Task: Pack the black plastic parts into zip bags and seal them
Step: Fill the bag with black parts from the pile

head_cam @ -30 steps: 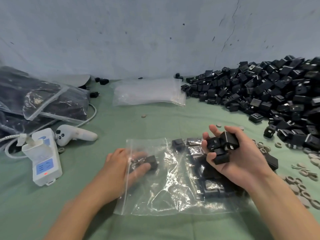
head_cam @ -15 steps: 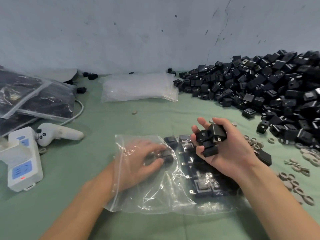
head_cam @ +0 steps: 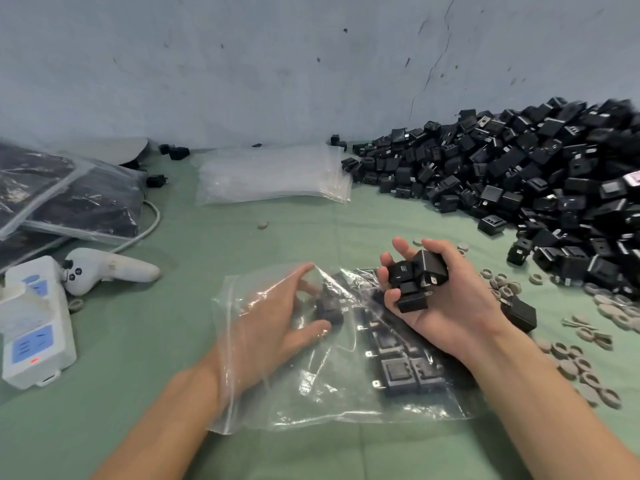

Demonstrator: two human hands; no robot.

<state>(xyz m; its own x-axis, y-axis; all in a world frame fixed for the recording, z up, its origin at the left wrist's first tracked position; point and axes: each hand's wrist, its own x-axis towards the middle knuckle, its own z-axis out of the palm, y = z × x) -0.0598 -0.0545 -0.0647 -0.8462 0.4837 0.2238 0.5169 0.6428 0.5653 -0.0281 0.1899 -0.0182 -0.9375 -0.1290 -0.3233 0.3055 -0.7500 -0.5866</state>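
A clear zip bag (head_cam: pixel 311 393) lies flat on the green table, its mouth to the left. My left hand (head_cam: pixel 277 327) is wrist-deep inside it, fingers closed around a black plastic part (head_cam: pixel 329 308). Several more black parts (head_cam: pixel 401 368) lie in rows in the bag's right half. Above that end, my right hand (head_cam: pixel 446 306) is palm up, cupping a few black parts (head_cam: pixel 415 278). One loose black part (head_cam: pixel 519 313) rests just right of that hand. A big heap of black parts (head_cam: pixel 540 188) fills the right rear.
A stack of empty zip bags (head_cam: pixel 273 174) lies at the back centre. Filled bags (head_cam: pixel 69 202) sit at the left, with a white controller (head_cam: pixel 107 268) and a white power strip (head_cam: pixel 33 327) in front. Grey rings (head_cam: pixel 581 362) are scattered at the right.
My left hand has pushed from the bag's mouth deep into the bag, carrying a black part to the right. My right hand has kept its handful above the bag.
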